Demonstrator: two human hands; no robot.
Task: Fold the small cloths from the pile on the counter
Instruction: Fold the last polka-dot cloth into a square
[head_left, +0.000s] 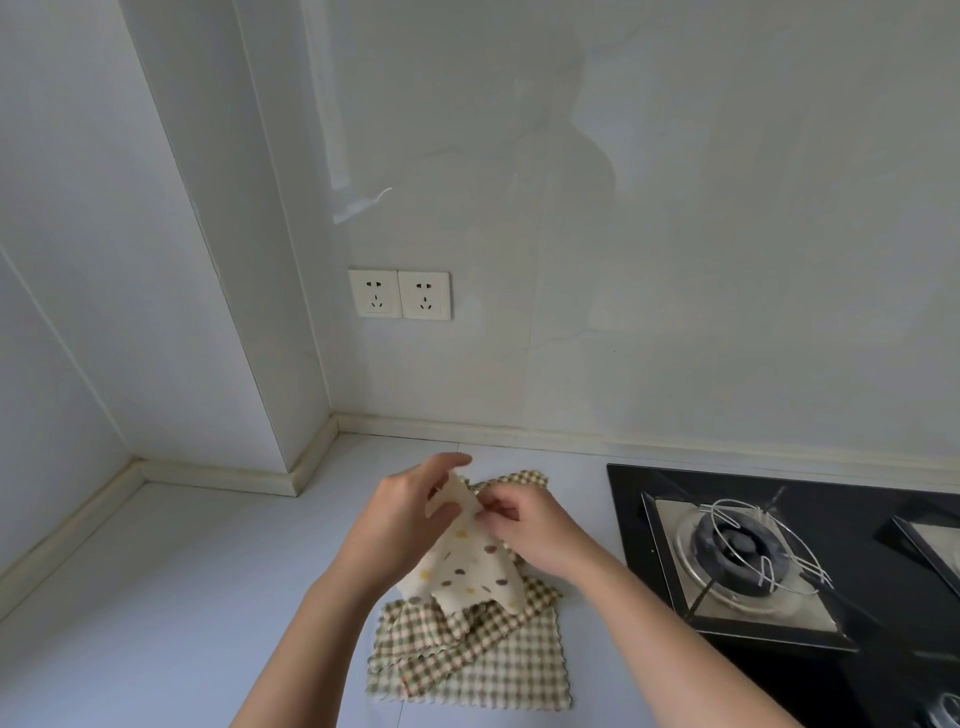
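Two forearms (311, 649) reach over the pile of checked cloths (467, 660) on the counter (208, 597). Above that pile, the left hand (410, 512) and right hand (535, 530) pinch a dotted cloth (467, 571) by its top edge. It looks like a first fold is starting, and next the corners need matching. A gas hob (737, 551) sits right of the pile.

The cream spotted cloth (470, 564) looks soft and matt, the green-checked cloths (483, 660) coarser and waffle-textured, on a smooth pale-grey table (208, 597) beside a glossy black glass hob (631, 499) with a shiny metal wire pan stand (753, 519).
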